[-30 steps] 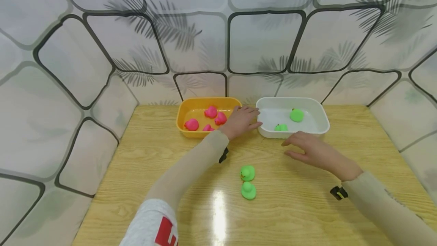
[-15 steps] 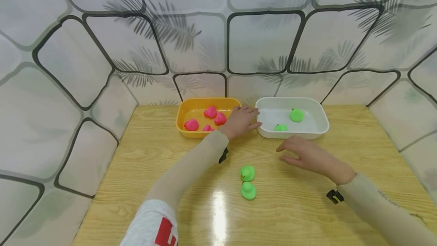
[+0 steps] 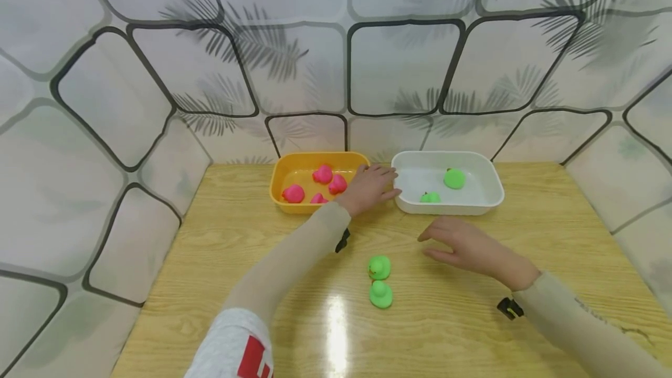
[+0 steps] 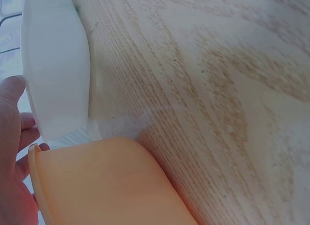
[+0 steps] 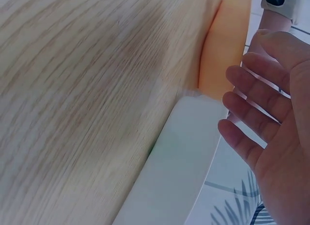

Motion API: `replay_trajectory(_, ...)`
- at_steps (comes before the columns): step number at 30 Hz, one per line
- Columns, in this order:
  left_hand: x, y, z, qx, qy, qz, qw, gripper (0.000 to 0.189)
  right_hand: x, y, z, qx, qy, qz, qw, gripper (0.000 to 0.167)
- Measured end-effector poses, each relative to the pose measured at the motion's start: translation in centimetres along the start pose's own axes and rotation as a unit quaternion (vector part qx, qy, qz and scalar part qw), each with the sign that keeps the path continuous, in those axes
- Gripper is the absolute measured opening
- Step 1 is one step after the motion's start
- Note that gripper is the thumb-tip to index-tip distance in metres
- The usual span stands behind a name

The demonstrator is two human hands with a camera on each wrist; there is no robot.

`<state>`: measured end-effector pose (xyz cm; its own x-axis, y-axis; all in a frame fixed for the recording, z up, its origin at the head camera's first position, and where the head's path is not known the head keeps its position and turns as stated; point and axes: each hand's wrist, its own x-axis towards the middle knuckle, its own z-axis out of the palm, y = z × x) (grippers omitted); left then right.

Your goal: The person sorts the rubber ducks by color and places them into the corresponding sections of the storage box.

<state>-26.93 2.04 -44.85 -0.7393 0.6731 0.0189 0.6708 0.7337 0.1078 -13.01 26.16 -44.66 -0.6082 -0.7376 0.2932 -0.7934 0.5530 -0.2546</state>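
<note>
My left hand (image 3: 367,189) lies palm down over the gap between an orange tub (image 3: 296,209) and a white tub (image 3: 446,209). In the left wrist view its thumb and fingers touch or nearly touch both rims, holding nothing. My right hand (image 3: 469,248) hovers above the table in front of the white tub, fingers relaxed and slightly bent, nothing in it. Left of it on the table, two green rubber ducks, one (image 3: 379,268) behind the other (image 3: 381,294), sit close together. Several pink rubber ducks (image 3: 293,193) lie in the orange tub. The white tub has two green rubber ducks (image 3: 454,178).
Both tubs stand side by side at the back of the wooden table (image 3: 231,273), against a wall (image 3: 404,69) covered in a stone-and-leaf pattern. Another patterned side wall rises on the left and one on the right. Each wrist wears a dark clip (image 3: 510,308).
My right hand has drifted left and towards me, from the white tub's front rim to over the table. The left hand, ducks and tubs have stayed put.
</note>
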Motion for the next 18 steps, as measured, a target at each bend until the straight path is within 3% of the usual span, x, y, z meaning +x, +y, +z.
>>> replay_trajectory(9, -0.2, 0.1, -0.2, 0.001, -0.011, -0.004, 0.9999, 0.06, 0.2, -0.6, 0.4, 0.002, 0.009, -0.02, 0.9997, 0.025)
replay_trajectory(18, 0.0, 0.0, 0.1, 0.007, -0.002, -0.002, 1.0, 0.06, 0.4, -1.5, 0.8, 0.013, -0.023, -0.012, 0.9996, 0.021)
